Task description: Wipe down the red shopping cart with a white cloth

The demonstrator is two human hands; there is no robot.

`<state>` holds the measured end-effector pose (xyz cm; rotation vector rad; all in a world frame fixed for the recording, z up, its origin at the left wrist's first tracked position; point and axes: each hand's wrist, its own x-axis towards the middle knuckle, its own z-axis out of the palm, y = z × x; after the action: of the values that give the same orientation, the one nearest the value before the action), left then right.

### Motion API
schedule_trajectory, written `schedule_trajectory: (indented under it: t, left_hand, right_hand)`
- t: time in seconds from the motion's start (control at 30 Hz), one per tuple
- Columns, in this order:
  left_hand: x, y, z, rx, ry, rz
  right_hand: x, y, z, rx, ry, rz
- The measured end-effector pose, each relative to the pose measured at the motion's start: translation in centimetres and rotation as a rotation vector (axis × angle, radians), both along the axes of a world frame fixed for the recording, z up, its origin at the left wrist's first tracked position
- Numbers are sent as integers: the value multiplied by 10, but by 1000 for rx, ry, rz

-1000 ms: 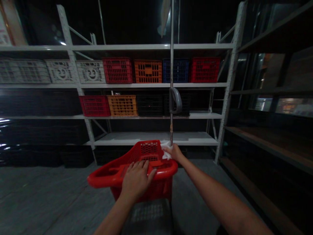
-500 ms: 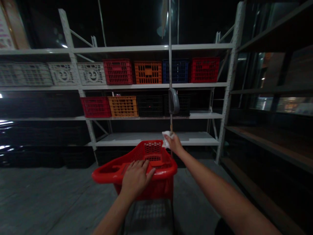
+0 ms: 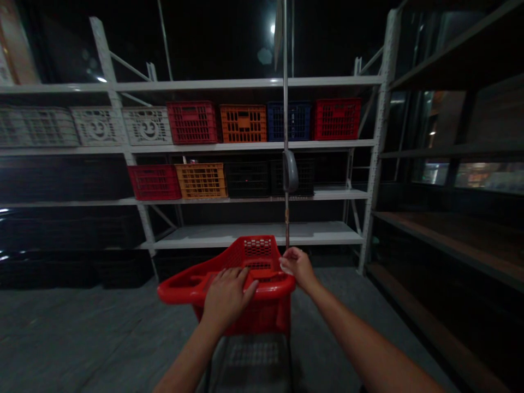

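A red plastic shopping cart (image 3: 229,295) stands in front of me. My left hand (image 3: 230,295) lies across its near edge, fingers stretched out flat and thumb apart. At the cart's right side rises a thin metal pole (image 3: 286,98), with a grey loop-shaped part (image 3: 290,171) partway up. My right hand (image 3: 298,267) is closed around the pole's lower part, beside the cart's rim. A bit of white cloth or tissue (image 3: 285,267) shows at its fingers; most of it is hidden by the hand.
White shelving (image 3: 245,146) spans the back. It carries white crates (image 3: 147,125), red crates (image 3: 192,122), an orange crate (image 3: 243,123), a blue crate (image 3: 289,121), a yellow crate (image 3: 201,180) and black crates (image 3: 248,179). Dark shelves (image 3: 442,232) stand close on the right.
My right hand has slid down the pole with the white cloth, from above the cart's rim to beside it. My left hand stays on the cart. The view has shifted slightly.
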<state>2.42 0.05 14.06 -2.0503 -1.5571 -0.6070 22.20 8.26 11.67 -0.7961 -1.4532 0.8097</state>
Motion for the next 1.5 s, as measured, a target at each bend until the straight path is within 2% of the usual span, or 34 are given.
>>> schedule_trajectory:
  t: [0.07, 0.2, 0.3, 0.37, 0.47, 0.5, 0.57, 0.6, 0.67, 0.77, 0.9, 0.97, 1.1, 1.17, 1.33, 1.4, 1.5]
  left_hand:
    - [-2, 2, 0, 1, -4, -11]
    - [-3, 5, 1, -2, -15, -25]
    - [-3, 7, 1, -18, -22, -36]
    - [-3, 9, 0, -26, -31, -46]
    - [-3, 10, 0, -25, -49, -60]
    - [-3, 11, 0, -24, -53, -65]
    - [-2, 11, 1, -21, -54, -72]
    - [-2, 11, 1, -21, -52, -75]
    - [-2, 12, 2, -23, -49, -83]
    - [-1, 12, 3, -27, -51, -95]
    - [1, 14, 3, -20, -62, -99]
    - [3, 14, 3, -13, -67, -90]
    - [6, 13, 5, -13, -74, -77]
    - [6, 14, 5, -24, -71, -95]
    - [-1, 20, 4, -40, -63, -134]
    - [-7, 22, 4, -58, -58, -146]
    - [-17, 21, 7, -101, -53, -185]
  right_hand:
    - [-2, 0, -4, -19, 55, -24]
    - [10, -13, -1, 71, -190, -122]
    - [26, -18, 0, 42, -277, -212]
    - [35, -17, -3, -79, -208, -179]
    - [44, -18, -7, -242, 34, -109]
    - [46, -20, -6, -217, 112, -132]
    - [46, -30, 3, -39, 133, -193]
    - [44, -36, 9, 73, 38, -196]
    - [38, -47, 22, 237, -342, -115]
    - [29, -54, 34, 294, -917, 17]
    - [27, -47, 38, 331, -1249, 133]
    - [24, -43, 38, 329, -1334, 126]
    - [0, -40, 37, 300, -1381, -80]
    - [-21, -38, 38, 308, -1376, -135]
    - [-60, -32, 41, 354, -1372, -115]
    - [-60, -38, 40, 361, -1369, -126]
    - [-42, -55, 35, 348, -1330, -126]
